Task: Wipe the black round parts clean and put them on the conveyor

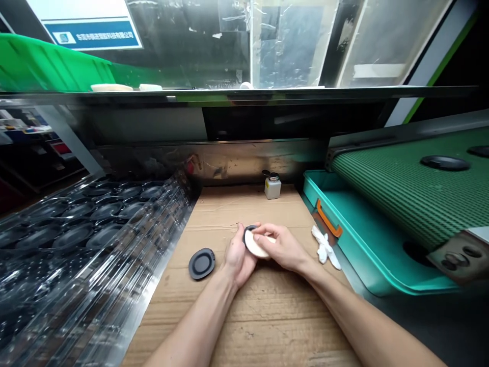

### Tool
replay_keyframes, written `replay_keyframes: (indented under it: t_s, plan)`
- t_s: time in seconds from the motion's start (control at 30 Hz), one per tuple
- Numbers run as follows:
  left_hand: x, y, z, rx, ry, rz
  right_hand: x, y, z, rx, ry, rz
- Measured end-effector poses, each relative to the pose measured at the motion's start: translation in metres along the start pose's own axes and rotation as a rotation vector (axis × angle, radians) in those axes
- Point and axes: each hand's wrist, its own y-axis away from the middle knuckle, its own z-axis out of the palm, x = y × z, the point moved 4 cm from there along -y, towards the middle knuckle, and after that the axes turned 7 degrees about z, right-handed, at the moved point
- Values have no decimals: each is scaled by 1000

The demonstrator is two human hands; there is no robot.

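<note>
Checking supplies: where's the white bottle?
In the head view, the white bottle stands right of centre, far back on the cardboard, left of the teal bin.

Between the left grip (237,255) and the right grip (282,247), the cream-white round pad (255,245) looks matt; if it is cloth or foam, I cannot tell. Behind it, the black rounded piece (250,228) seems smooth. Left of the grips, the black oval plastic-looking disc (201,263) is matt. Under them, the brown flat cardboard sheet (252,331) is dull and creased. Farther left, the clear ribbed plastic trays (95,285) are very glossy. Beyond the grips, the small white square bottle (272,189) has a shiny, metal-looking lid. At right, the turquoise plastic tub (367,267) is smooth; the green conveyor belt (397,173) looks rough, like woven.
</note>
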Motion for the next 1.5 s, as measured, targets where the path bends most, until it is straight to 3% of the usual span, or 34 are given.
replay_keyframes:
  t_s: [0.07,0.2,0.27,0.4,0.57,0.67,0.83,0.97,1.07,1.2,1.33,1.4,1.5]
  plan:
    - [0,-1,-2,26,-11,14,1,0,1,-74,36,32]
    - [-1,-2,0,-10,-19,14,-4,3,-2,187,186,-33]
    - [-3,-1,1,-13,-29,9,-7,5,2,243,317,-60]
    - [-1,1,1,3,-45,23,-5,5,0,379,527,46]
    - [6,-3,-9,69,-44,38,-1,6,7,261,461,-28]
    - [10,-6,-11,80,-33,77,1,4,10,262,373,-26]
    - [7,-6,-7,79,-43,1,-7,3,8,135,325,-76]
    - [7,-7,-7,121,10,30,-10,6,0,286,456,-22]
    - [4,-8,-9,135,44,-15,-7,5,10,300,528,-25]
    - [6,-9,-10,96,73,16,-3,2,13,396,656,90]
    - [5,-6,-10,79,89,-62,-6,1,14,354,677,-14]
    - [5,-3,-8,42,74,-87,-2,-2,6,398,704,17]
    - [6,2,-4,-26,44,-137,8,-5,-20,580,652,111]
